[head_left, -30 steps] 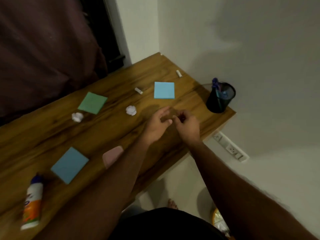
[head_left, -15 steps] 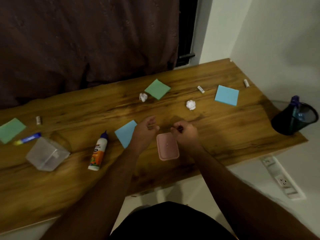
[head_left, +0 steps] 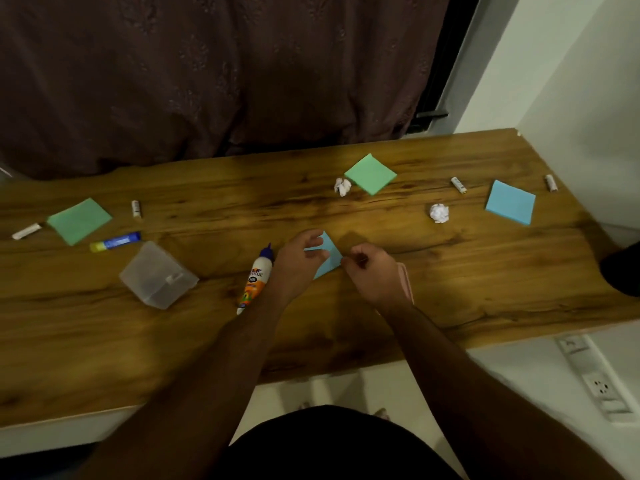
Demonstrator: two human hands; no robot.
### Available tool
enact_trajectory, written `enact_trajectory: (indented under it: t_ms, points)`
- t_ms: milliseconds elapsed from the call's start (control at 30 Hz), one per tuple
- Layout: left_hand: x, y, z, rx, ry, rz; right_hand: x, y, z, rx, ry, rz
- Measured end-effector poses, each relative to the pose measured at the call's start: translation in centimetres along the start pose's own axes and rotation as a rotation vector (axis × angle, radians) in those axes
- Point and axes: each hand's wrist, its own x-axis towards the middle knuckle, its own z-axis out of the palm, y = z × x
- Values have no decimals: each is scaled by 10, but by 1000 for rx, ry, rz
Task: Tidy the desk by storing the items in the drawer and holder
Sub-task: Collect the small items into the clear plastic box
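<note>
**Me:** Head view, left side first. I see a green note pad (head_left: pixel 79 220), a blue glue stick (head_left: pixel 116 241) and a clear box (head_left: pixel 157 275) lying apart on the desk (head_left: pixel 485 271). None of them is put away yet.

**You:** And in the middle?

**Me:** A glue bottle (head_left: pixel 255 278) lies just beside my left hand (head_left: pixel 298 263). That hand's curled fingers sit on the blue pad (head_left: pixel 327 258), maybe to lift it; I can't tell if they grasp it. My right hand (head_left: pixel 372 271) is curled, pinching something tiny I can't make out.

**You:** Right side?

**Me:** A paper ball (head_left: pixel 439 213) and another blue pad (head_left: pixel 510 201). The dark holder (head_left: pixel 621 271) peeks in at the frame's right edge.
</note>
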Motion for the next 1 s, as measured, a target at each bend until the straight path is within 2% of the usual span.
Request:
enact_trajectory:
  t_ms: [567, 867, 1000]
  points:
    - [-27, -25, -42, 16, 56, -10, -16, -42, 49, 60, -73, -78]
    - [-32, -20, -7, -42, 40, -16, -25, -18, 18, 45, -52, -88]
    - [-34, -13, 19, -11, 29, -11, -30, 1, -7, -15, 53, -134]
